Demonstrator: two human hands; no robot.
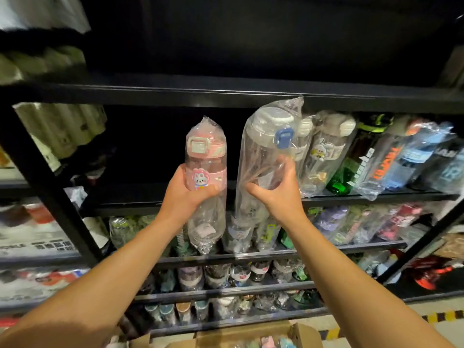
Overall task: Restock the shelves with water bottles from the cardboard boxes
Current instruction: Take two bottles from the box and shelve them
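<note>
A: What could go wrong here?

B: Both bottles sit in loose clear plastic bags, so either could slide inside its wrap. The clear bottle with a grey lid and blue clasp [270,156] has its bag top touching the black metal shelf edge [226,95] above, at upper centre; it could snag going in, or knock the row of bagged bottles [376,156] leaning at right.

A: And the grips?

B: The left hand [187,190] wraps around the pink-lidded clear bottle with a rabbit sticker [206,172], thumb across the front. The right hand [277,190] is clamped on the grey-lidded one at mid-body. Both are held upright in front of the dark gap on the middle shelf (not yet set down). The open cardboard box [298,334] sits at bottom centre.
</note>
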